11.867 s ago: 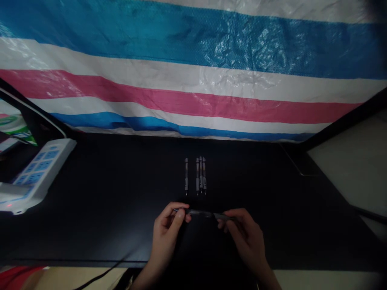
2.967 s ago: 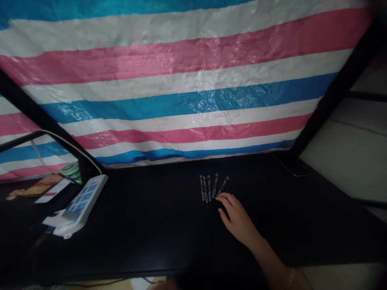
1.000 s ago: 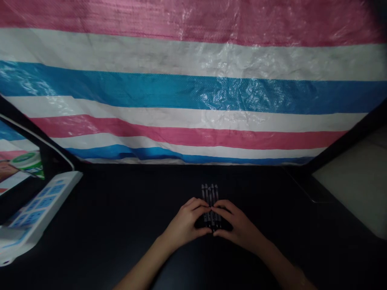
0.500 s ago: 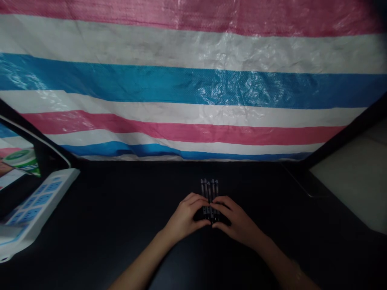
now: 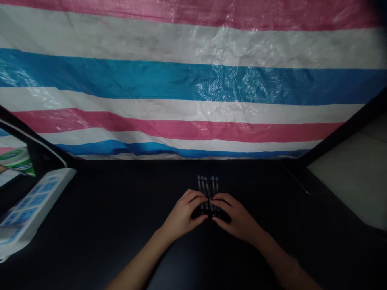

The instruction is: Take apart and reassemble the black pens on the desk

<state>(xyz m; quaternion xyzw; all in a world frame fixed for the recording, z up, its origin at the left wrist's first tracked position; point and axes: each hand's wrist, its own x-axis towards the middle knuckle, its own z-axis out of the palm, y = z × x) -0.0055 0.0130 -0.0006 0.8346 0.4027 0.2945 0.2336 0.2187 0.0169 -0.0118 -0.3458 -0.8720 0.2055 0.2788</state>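
Five pens (image 5: pixel 207 184) by my count, flat on black table (image 5: pixel 121 209), lower halves hidden under fingertips, tops poking out beyond them. My left hand (image 5: pixel 184 213) and right hand (image 5: pixel 238 219) curl fingers in from both sides, clamped on row; squeeze packs pens parallel, I judge.

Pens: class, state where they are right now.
In the head view, the pens lie side by side at the middle of the black table, their near ends covered by the left hand and right hand.
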